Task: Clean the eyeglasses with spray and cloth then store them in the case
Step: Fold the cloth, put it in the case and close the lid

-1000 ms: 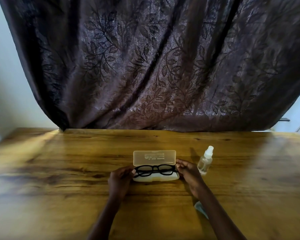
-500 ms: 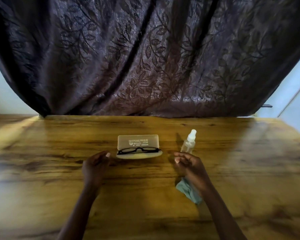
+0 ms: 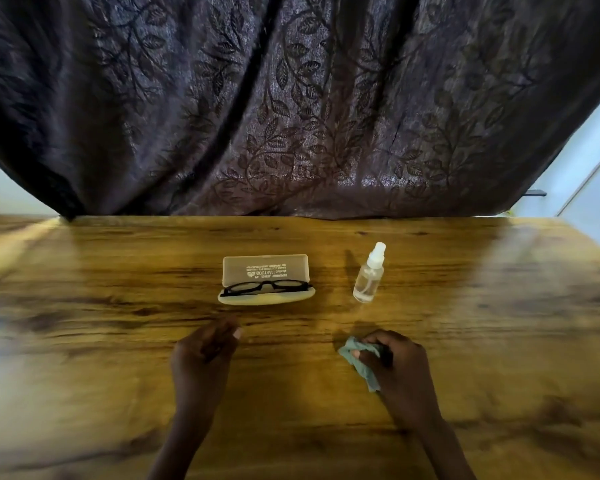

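Head view: unclear whether cleaned yet, glasses [image 3: 265, 287] lying in the open case [image 3: 265, 299], right grip [image 3: 395, 362] bunched round cloth [image 3: 352, 355], left grip [image 3: 201, 351] loosely curled, empty, closing left to do.

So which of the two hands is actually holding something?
The right hand: its fingers are curled round the crumpled teal cloth. The left hand hangs loosely curled over the table and holds nothing.
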A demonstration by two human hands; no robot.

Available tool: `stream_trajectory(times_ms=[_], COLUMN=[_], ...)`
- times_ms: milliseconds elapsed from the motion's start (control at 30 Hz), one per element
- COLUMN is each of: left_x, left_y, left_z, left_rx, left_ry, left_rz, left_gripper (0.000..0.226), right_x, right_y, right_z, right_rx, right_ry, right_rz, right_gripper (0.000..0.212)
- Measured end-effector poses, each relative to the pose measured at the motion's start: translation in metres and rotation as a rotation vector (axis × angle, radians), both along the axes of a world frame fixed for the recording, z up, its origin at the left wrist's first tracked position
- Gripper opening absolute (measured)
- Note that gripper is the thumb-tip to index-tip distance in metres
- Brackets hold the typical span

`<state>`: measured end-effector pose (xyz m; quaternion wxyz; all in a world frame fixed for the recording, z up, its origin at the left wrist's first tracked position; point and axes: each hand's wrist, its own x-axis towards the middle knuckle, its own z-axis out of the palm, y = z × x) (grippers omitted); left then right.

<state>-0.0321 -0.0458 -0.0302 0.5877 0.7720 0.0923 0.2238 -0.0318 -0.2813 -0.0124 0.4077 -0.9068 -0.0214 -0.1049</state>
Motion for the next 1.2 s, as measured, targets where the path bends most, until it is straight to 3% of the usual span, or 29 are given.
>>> stream_trajectory(times_ms=[167,267,333,433,600,833,967,1100,1200], left_x=[0.002,0.007,0.014,0.024,0.030,0.028,0.025,0.024,0.024], left_y=[-0.019,-0.027,-0.030,-0.032,-0.029,-0.018,-0.015,-0.012,-0.013], left_z=[0.014,0.031,0.045,0.058,0.064,0.071,0.079,0.085,0.088], left_rx=[-0.064,0.002,0.020,0.122,0.104,0.328,0.408,0.476,0.436], left_ry=[0.044,0.008,0.016,-0.026,-0.080,-0.236,-0.260,-0.251,-0.254], left_rz=[-0.287,-0.553,-0.708,-0.750,-0.617,-0.446,-0.434,-0.485,-0.488], left_gripper=[0.029,0.035,0.036,0.038,0.028,0.011,0.018,0.038,0.041], right_x=[0.010,0.020,0.025,0.030,0.037,0.039,0.039,0.041,0.041], right_y=[0.016,0.026,0.032,0.039,0.045,0.046,0.048,0.047,0.052], right_z=[0.024,0.041,0.051,0.062,0.070,0.075,0.077,0.083,0.084], right_rx=[0.558,0.671,0.662,0.595,0.540,0.340,0.231,0.237,0.234], right_ry=[0.167,0.254,0.278,0.284,0.214,-0.070,-0.187,-0.250,-0.183], right_rz=[0.101,0.273,0.345,0.386,0.407,0.317,0.324,0.368,0.470], right_gripper=[0.029,0.039,0.042,0.044,0.043,0.024,0.011,0.023,0.021])
